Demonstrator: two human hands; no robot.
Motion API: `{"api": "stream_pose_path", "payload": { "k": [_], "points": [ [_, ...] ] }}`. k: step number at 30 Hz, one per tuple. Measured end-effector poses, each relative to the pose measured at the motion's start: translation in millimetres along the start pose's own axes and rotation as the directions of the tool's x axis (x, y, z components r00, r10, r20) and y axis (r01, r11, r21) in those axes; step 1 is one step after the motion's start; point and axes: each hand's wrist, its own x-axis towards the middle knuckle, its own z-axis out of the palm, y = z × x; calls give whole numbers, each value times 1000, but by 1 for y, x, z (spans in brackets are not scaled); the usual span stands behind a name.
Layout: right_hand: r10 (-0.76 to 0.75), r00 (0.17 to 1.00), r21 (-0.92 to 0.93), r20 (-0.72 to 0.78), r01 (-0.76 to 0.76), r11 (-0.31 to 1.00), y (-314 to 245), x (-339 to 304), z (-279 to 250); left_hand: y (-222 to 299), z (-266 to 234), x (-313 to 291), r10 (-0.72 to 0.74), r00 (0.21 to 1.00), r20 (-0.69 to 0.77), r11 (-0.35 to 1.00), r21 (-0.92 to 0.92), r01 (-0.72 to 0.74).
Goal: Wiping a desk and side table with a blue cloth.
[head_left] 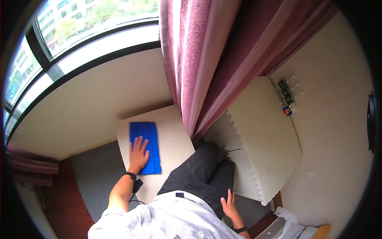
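Note:
A blue folded cloth (pixel 153 159) lies flat on a pale, light-coloured tabletop (pixel 175 131) at the left of my legs. My left hand (pixel 139 154) rests palm down on the cloth, its fingers stretched out and slightly spread. Beside my right thigh is my right hand (pixel 229 204), with nothing in it and its fingers extended. A dark band circles each wrist, and a black box with a cord hangs at the left one.
Pink curtains (pixel 199 51) hang down to the tabletop's far right corner. To the right stands a cream cabinet (pixel 262 135) with a scalloped edge cover; several small bottles (pixel 285 89) stand at its back. A window (pixel 95 24) spans the far left. White plastic (pixel 286 217) lies lower right.

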Motion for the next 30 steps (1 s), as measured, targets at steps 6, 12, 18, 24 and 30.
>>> {"api": "stream_pose_path", "payload": {
  "k": [6,12,18,24,30],
  "points": [
    [-14,989,154,-146,36,987,5,15,13,-67,-11,13,-378,926,16,907,206,367],
    [-79,973,224,-216,128,966,15,38,12,-11,14,29,-359,933,-1,913,210,351],
    [-47,974,252,-222,104,962,18,41,10,87,42,75,-23,997,-70,998,52,27],
    [-18,969,269,-244,86,959,14,39,17,140,66,133,87,996,3,994,-68,-87],
    [38,973,266,-229,25,964,5,38,16,107,52,125,109,993,-35,990,-81,-112]
  ]
}}
